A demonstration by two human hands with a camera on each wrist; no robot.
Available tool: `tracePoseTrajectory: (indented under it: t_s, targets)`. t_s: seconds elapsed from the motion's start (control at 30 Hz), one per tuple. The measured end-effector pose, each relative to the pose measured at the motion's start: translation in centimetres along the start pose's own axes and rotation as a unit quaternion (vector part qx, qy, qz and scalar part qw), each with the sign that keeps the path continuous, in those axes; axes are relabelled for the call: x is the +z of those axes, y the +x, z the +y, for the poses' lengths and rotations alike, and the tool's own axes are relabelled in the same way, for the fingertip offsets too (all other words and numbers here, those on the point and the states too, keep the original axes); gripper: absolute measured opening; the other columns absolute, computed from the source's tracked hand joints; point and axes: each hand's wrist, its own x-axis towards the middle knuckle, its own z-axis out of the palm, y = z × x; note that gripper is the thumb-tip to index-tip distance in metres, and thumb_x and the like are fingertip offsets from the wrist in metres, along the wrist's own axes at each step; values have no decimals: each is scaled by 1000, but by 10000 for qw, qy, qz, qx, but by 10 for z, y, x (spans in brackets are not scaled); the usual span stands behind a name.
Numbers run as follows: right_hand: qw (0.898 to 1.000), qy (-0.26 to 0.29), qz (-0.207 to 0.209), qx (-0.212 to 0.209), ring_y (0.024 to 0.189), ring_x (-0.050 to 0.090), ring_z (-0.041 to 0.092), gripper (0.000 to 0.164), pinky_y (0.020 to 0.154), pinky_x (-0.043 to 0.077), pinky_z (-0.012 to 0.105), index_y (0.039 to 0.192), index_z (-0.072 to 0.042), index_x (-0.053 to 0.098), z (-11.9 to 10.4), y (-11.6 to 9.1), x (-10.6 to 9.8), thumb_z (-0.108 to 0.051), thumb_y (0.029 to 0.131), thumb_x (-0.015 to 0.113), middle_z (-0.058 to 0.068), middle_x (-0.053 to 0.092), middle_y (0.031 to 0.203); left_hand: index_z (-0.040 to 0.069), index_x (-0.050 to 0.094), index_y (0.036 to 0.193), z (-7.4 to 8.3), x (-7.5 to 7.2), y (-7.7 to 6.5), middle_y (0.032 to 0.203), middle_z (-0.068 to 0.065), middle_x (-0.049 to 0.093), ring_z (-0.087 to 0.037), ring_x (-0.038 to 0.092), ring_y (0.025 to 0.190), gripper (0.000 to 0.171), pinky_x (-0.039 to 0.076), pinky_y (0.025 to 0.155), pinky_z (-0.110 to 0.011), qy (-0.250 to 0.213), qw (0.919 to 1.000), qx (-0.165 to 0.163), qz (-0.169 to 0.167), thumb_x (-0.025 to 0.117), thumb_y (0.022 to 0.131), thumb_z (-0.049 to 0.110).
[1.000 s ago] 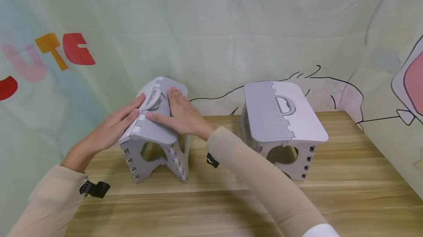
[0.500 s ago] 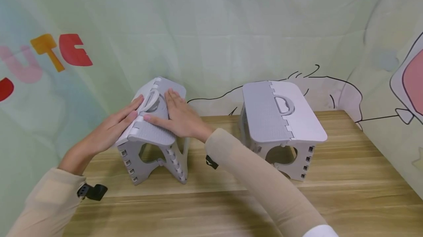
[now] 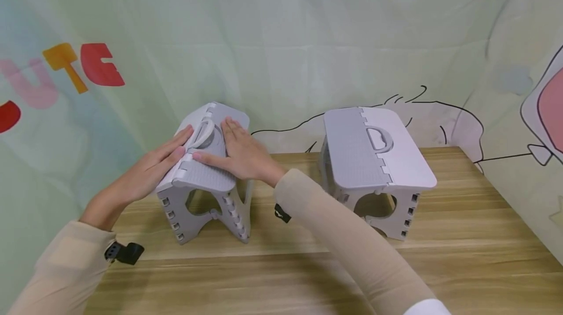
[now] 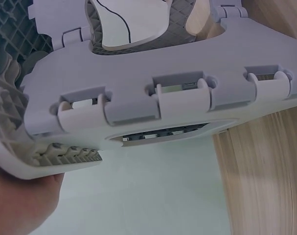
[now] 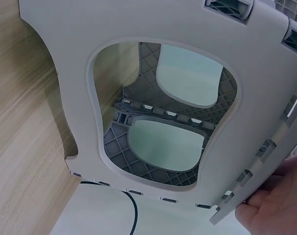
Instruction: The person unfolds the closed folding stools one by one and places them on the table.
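A grey and white folding step stool (image 3: 211,168) stands on the left of the table in the head view. Its two-panel top is peaked along the hinged middle seam, and the handle (image 3: 204,133) sticks up there. On the white left panel rests my left hand (image 3: 145,171), fingers straight. My right hand (image 3: 246,154) lies flat on the grey right panel, thumb stretched toward the seam. From below, the left wrist view shows the stool's hinged end panel (image 4: 138,68). In the right wrist view, the side legs (image 5: 75,73) frame a large opening, with fingers at the top panel's edge.
A second folding step stool (image 3: 374,154), its top flat, stands to the right on the wooden table (image 3: 281,276). Behind both hangs a pale green printed curtain (image 3: 281,61), with more of it along the left and right sides.
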Motion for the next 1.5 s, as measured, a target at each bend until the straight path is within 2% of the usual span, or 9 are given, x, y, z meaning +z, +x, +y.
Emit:
tracePoseTrajectory:
  t_s: [0.43,0.67,1.0,1.5]
  targets:
    - [9995,-303,-97,-14,151,-3,16,107,120,0,24,159,-4,4,0,0,-3,-79,91,37,9,1,166,23,17,161,1,1,0,167,-4,7,-34,2,151,54,8,110,-75,257,9996,-87,-17,35,110,28]
    - [9987,-496,-132,37,151,-2,16,107,120,-1,24,160,-5,4,1,0,-3,-80,90,37,8,1,167,19,19,160,1,1,2,166,-6,10,-34,4,151,55,10,112,-73,461,9989,18,-59,38,109,27]
    - [9937,-1113,-141,62,152,4,18,109,121,0,28,160,-4,10,0,1,-2,-82,88,35,8,8,166,14,23,160,7,-1,6,166,-8,14,-34,8,151,57,14,113,-71,1222,9921,-49,-279,40,109,33]
    - [9953,-968,-62,53,152,6,17,107,122,1,28,160,-5,12,1,0,-2,-81,88,38,8,11,166,13,21,160,8,-2,8,166,-8,13,-35,8,151,57,15,112,-71,1417,9890,-73,-409,37,109,34]
